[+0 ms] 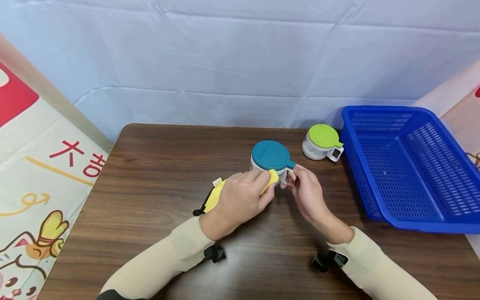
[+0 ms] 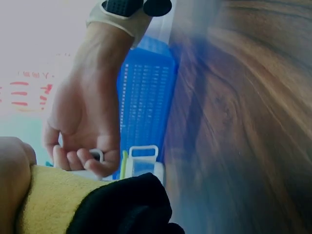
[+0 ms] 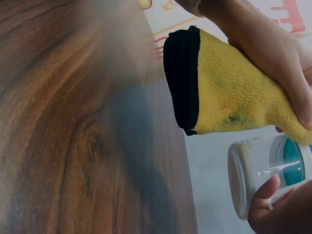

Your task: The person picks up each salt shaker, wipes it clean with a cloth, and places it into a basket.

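My left hand [image 1: 240,198] grips a yellow cloth [image 1: 215,197] with a black border, part of which sticks out past the fingers at the jar's near side. The clear jar [image 3: 261,158] has a teal lid [image 1: 271,155] and a white collar with a handle. At the handle, my right hand [image 1: 309,193] holds the jar with curled fingers. Orange and green stains mark the cloth in the right wrist view. In the left wrist view the cloth hides most of the jar.
A second jar with a lime-green lid [image 1: 323,136] and a white handle stands at the back right. Beside it is a blue perforated basket [image 1: 369,183]. The brown wooden table [image 1: 157,166] ends at a pale cloth backdrop [image 1: 210,71].
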Available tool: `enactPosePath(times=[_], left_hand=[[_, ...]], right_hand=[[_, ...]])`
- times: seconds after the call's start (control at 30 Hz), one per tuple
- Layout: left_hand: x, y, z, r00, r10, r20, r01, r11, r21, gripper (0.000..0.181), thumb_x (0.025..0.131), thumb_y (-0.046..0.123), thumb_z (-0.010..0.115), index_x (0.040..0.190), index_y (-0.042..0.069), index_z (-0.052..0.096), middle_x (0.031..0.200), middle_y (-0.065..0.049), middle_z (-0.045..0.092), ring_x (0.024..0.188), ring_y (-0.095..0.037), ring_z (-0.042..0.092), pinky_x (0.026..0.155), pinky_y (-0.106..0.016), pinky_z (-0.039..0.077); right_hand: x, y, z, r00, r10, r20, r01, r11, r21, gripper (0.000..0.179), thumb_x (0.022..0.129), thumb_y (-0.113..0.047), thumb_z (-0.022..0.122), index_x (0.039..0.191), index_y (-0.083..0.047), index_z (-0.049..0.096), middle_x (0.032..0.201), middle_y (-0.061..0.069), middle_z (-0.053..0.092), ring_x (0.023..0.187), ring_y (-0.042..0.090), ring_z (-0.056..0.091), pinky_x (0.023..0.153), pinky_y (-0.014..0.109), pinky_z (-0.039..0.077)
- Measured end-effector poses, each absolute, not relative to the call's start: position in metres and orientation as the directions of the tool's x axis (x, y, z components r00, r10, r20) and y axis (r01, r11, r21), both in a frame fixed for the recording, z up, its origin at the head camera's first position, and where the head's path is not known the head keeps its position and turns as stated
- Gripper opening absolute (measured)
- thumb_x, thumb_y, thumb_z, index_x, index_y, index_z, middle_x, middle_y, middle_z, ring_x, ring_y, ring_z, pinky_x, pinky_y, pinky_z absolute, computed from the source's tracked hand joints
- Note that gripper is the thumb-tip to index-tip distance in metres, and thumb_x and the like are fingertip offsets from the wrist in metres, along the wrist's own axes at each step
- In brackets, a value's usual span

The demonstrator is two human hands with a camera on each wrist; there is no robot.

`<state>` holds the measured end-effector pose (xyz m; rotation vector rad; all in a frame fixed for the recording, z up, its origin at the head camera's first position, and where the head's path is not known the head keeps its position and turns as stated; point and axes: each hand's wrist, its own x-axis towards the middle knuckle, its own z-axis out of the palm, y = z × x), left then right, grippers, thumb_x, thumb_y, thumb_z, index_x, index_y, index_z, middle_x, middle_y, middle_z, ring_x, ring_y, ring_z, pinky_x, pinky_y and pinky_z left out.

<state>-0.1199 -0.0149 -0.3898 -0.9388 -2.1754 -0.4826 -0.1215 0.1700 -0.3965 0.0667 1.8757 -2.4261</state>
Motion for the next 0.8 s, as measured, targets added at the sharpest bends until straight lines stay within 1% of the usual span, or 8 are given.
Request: enactPosePath(times=[0.13, 0.27, 0.37, 0.53, 0.63, 0.8], left_hand=[[-0.117, -0.008, -0.39, -0.482, 0.477, 0.735, 0.744, 0.666, 0.055, 0.017, 0.089, 0.02, 0.069, 0.082, 0.01, 0.057, 0.07, 0.003, 0.053, 0.05, -0.012, 0.046, 0.046, -0.025, 0.039], [-0.116, -0.002, -0.39, -0.474, 0.473, 0.742, 0.729, 0.684, 0.03, 0.018, 0.089, 0.02, 0.069, 0.08, 0.011, 0.056, 0.067, 0.003, 0.051, 0.048, -0.01, 0.046, 0.044, -0.025, 0.038], [-0.114, 0.002, -0.39, -0.472, 0.465, 0.749, 0.704, 0.711, 0.002, 0.018, 0.089, 0.02, 0.068, 0.078, 0.012, 0.056, 0.065, 0.003, 0.049, 0.047, -0.01, 0.045, 0.044, -0.024, 0.037], [-0.111, 0.008, -0.391, -0.475, 0.468, 0.745, 0.682, 0.731, -0.025, 0.017, 0.09, 0.018, 0.064, 0.077, 0.013, 0.056, 0.066, 0.002, 0.047, 0.046, -0.011, 0.045, 0.045, -0.024, 0.037], [-0.11, 0.01, -0.391, -0.479, 0.474, 0.739, 0.679, 0.733, -0.03, 0.016, 0.092, 0.018, 0.064, 0.078, 0.013, 0.057, 0.066, 0.002, 0.047, 0.047, -0.012, 0.046, 0.045, -0.024, 0.038], [-0.108, 0.013, -0.389, -0.505, 0.478, 0.719, 0.666, 0.745, -0.027, 0.015, 0.094, 0.019, 0.063, 0.081, 0.013, 0.059, 0.068, 0.002, 0.049, 0.048, -0.013, 0.049, 0.045, -0.025, 0.038]], right_hand=[[-0.12, 0.168, -0.397, -0.998, -0.025, -0.064, 0.068, -0.24, -0.968, 0.033, 0.104, -0.009, 0.027, 0.073, -0.005, 0.037, 0.074, 0.003, 0.04, 0.073, 0.018, 0.044, 0.072, 0.027, 0.045], [-0.119, 0.166, -0.398, -0.999, -0.018, -0.037, 0.04, -0.243, -0.969, 0.031, 0.103, -0.005, 0.028, 0.073, -0.006, 0.036, 0.074, 0.002, 0.039, 0.073, 0.016, 0.04, 0.071, 0.027, 0.039], [-0.118, 0.165, -0.398, -0.999, -0.016, -0.032, 0.034, -0.233, -0.972, 0.031, 0.103, -0.005, 0.028, 0.073, -0.006, 0.036, 0.075, 0.001, 0.039, 0.073, 0.014, 0.038, 0.07, 0.026, 0.035], [-0.116, 0.164, -0.398, -0.999, -0.015, -0.036, 0.038, -0.224, -0.974, 0.031, 0.103, -0.006, 0.029, 0.073, -0.007, 0.037, 0.075, 0.0, 0.039, 0.072, 0.013, 0.037, 0.07, 0.025, 0.033], [-0.115, 0.164, -0.398, -0.999, -0.005, -0.043, 0.043, -0.219, -0.975, 0.032, 0.103, -0.006, 0.03, 0.072, -0.008, 0.038, 0.074, -0.001, 0.04, 0.07, 0.012, 0.037, 0.068, 0.024, 0.033], [-0.114, 0.165, -0.399, -0.998, 0.003, -0.055, 0.054, -0.194, -0.979, 0.035, 0.104, -0.008, 0.03, 0.07, -0.009, 0.041, 0.07, -0.002, 0.041, 0.064, 0.011, 0.035, 0.063, 0.022, 0.03]])
